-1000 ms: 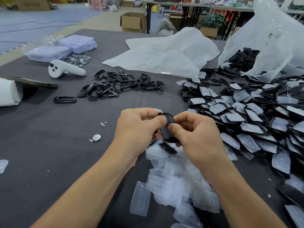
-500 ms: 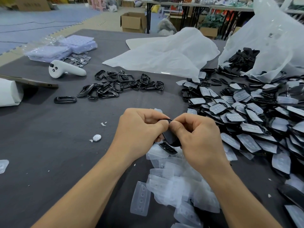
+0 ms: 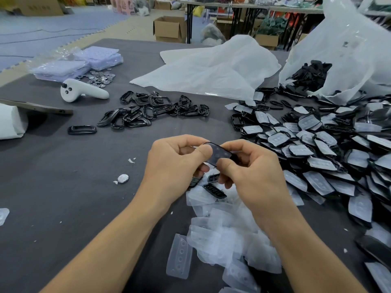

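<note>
Pinching the black shell [image 3: 220, 155] between both thumbs and curled fingers, we hold it just above the table [image 3: 63, 204], over the far end of the clear pads [image 3: 224, 233]. Our left hand [image 3: 177, 166] grips 1 end, our right hand [image 3: 254, 178] the other; nothing else shows in either grasp. If a thumb presses unevenly, we judge the shell could twist free and drop among the pads, or its thin rim could bend.

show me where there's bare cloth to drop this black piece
Bare cloth left of the left hand, between the coin cell and the lone black frame. Crowded right: shell pile; clear pads below the black piece.
</note>
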A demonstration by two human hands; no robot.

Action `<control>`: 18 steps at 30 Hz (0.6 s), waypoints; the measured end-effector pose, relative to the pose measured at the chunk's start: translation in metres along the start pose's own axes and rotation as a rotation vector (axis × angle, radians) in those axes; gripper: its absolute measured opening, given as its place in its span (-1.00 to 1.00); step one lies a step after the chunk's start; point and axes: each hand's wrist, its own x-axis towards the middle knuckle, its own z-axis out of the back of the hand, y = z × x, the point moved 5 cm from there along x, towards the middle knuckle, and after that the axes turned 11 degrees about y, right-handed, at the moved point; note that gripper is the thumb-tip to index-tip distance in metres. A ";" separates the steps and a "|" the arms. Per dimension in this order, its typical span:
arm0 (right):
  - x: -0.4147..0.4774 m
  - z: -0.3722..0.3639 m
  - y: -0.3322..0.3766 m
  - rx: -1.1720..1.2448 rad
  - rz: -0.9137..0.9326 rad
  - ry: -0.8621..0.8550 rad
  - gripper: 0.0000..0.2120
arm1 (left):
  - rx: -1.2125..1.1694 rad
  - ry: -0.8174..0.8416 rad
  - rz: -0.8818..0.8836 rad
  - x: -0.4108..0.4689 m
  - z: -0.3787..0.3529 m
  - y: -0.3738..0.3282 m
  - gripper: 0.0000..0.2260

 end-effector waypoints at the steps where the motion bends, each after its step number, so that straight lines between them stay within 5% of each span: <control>1: 0.000 0.002 0.000 0.020 -0.010 -0.001 -0.71 | 0.044 0.047 -0.007 0.001 0.000 -0.001 -0.84; 8: 0.000 0.003 -0.004 0.021 -0.063 -0.006 -0.75 | 0.120 0.082 0.055 0.001 0.001 0.001 -0.75; 14: -0.007 -0.003 0.004 -0.505 0.023 -0.030 -0.60 | 0.129 -0.015 0.083 0.002 0.008 0.005 -0.68; 18: -0.008 0.000 0.008 -0.566 0.035 -0.083 -0.62 | 0.079 0.012 0.129 0.002 0.004 0.008 -0.62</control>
